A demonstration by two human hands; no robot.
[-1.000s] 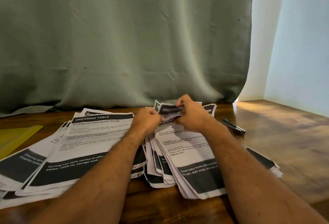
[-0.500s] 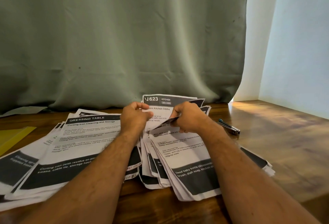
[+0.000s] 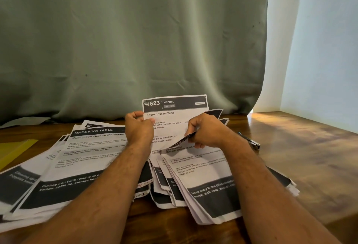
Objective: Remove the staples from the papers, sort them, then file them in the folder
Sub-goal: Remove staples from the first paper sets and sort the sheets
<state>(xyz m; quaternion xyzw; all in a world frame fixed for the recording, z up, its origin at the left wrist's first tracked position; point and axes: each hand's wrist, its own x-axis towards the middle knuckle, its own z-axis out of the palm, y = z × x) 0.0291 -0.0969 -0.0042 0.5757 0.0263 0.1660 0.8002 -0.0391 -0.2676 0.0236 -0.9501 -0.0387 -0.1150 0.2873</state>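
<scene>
the left hand (image 3: 138, 127) pinches the upright "store kitchen cloths" sheet (image 3: 175, 111) by its left edge; the right hand (image 3: 206, 130) grips a folded-back page (image 3: 182, 140) just right of that sheet, above the paper stack (image 3: 203, 175).

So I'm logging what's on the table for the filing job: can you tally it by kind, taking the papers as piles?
Paper piles: 2, left pile, right pile
Raised sheet gripped by both hands: 1
Staple remover: 1
Yellow folder: 1
Total: 5
</scene>
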